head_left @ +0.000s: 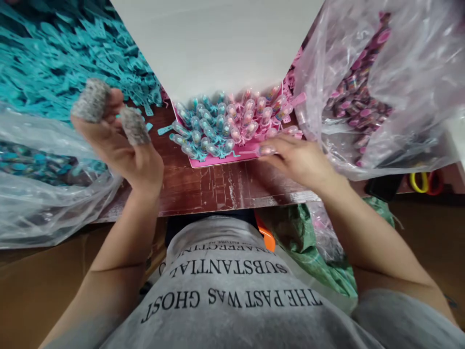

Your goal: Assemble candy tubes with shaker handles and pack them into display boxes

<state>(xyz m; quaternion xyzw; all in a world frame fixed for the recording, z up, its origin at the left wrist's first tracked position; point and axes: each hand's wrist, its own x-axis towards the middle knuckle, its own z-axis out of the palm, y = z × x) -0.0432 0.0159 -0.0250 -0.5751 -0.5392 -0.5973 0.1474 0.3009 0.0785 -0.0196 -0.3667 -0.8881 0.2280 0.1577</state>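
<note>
An open-lidded box has a pink base (214, 162) holding rows of clear capsule-topped plastic pieces: teal pieces (207, 126) on the left, pink pieces (249, 116) on the right. At the box's front right corner, my right hand (298, 157) has its fingers closed on a pink capsule piece (267, 150), its pink stem pointing left. My left hand (123, 140) is raised left of the box, with grey wraps (134, 126) on two digits. Its fingers are curled together; bits of teal show beside them, but what they hold is unclear.
A heap of teal plastic pieces (65, 63) lies at the left, above a clear bag of teal capsules (36, 165). Another clear bag (410, 97) with pink capsules stands right. The white lid (218, 48) rises behind. Yellow-and-red-handled scissors (419, 182) and a dark phone-like object (385, 186) are at the right edge.
</note>
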